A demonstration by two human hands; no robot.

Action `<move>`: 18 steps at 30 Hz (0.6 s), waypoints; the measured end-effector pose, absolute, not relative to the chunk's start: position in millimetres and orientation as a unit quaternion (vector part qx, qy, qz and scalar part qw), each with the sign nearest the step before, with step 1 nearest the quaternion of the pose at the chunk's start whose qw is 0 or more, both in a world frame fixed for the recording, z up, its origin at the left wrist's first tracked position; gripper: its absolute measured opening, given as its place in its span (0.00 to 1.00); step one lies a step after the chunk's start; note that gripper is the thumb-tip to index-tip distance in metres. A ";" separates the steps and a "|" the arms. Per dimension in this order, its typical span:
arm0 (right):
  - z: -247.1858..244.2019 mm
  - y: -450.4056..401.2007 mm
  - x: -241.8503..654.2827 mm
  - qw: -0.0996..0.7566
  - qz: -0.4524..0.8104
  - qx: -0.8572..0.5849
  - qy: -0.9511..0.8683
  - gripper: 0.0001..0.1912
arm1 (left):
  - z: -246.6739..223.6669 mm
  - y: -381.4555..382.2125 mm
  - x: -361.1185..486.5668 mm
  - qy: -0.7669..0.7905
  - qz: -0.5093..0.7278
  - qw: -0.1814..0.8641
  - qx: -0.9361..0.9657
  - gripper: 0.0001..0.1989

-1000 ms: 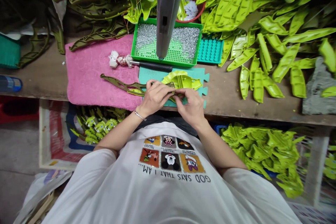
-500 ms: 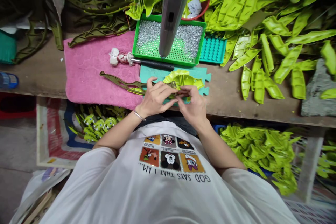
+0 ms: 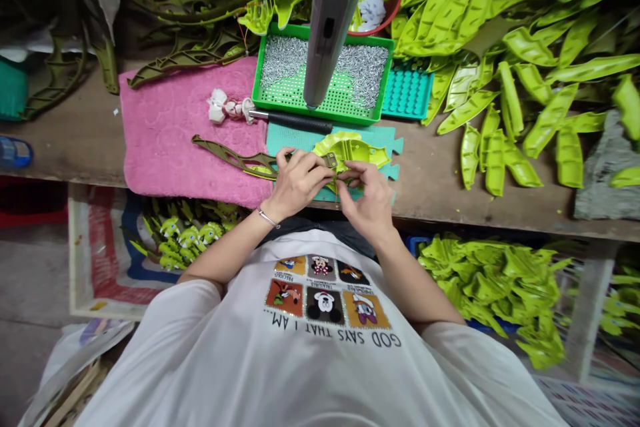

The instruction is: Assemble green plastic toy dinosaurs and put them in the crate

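Observation:
On the teal foam mat, my left hand [image 3: 299, 181] bends over a long olive plastic piece [image 3: 235, 157] with openwork gaps. Its thumb and index finger pinch at the piece's right end. My right hand [image 3: 369, 199] meets it there, thumb and fingers pressed together on something too small to name. Just beyond the fingertips lies a bright yellow-green plastic shell [image 3: 357, 150], hollow side up, partly under the olive piece. Fingers hide where the two parts meet.
A grey vertical tool [image 3: 333, 20] hangs above a green tray [image 3: 367, 117] of small metal screws. A black-handled tool [image 3: 300, 122] lies before the tray. Pink cloth [image 3: 175, 140] covers the left side. Many yellow-green parts [image 3: 500, 160] spread right, and more fill a bin [image 3: 410, 243] below.
Both hands stay in nearly the same place. My fingertips have shifted a little, with the right thumb and index finger slightly further apart from the left ones.

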State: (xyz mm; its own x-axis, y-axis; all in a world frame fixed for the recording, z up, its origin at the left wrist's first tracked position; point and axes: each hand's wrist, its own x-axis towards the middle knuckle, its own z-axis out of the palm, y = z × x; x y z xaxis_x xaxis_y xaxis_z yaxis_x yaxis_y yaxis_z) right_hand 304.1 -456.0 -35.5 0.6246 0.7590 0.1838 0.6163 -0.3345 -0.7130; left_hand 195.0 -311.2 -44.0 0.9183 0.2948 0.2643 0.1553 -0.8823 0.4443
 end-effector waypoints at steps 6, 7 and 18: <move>-48.1 -454.4 305.6 0.382 0.035 -0.808 -0.447 0.15 | -43.9 -312.5 196.4 0.129 0.161 0.221 0.953 0.10; -49.1 -454.1 305.8 0.381 0.034 -0.806 -0.452 0.16 | -43.6 -312.6 196.2 0.130 0.160 0.219 0.953 0.10; -48.6 -452.4 307.2 0.379 0.025 -0.803 -0.459 0.16 | -49.0 -311.7 184.0 0.094 0.192 0.170 0.962 0.10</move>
State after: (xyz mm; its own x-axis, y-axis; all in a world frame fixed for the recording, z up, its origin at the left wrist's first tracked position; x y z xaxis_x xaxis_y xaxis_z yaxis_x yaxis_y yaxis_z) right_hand 307.2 -452.4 -48.6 0.5769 0.7566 0.3079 0.7187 -0.2911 -0.6314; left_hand 184.0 -311.7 -49.0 0.9086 0.2468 0.3369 0.1166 -0.9245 0.3629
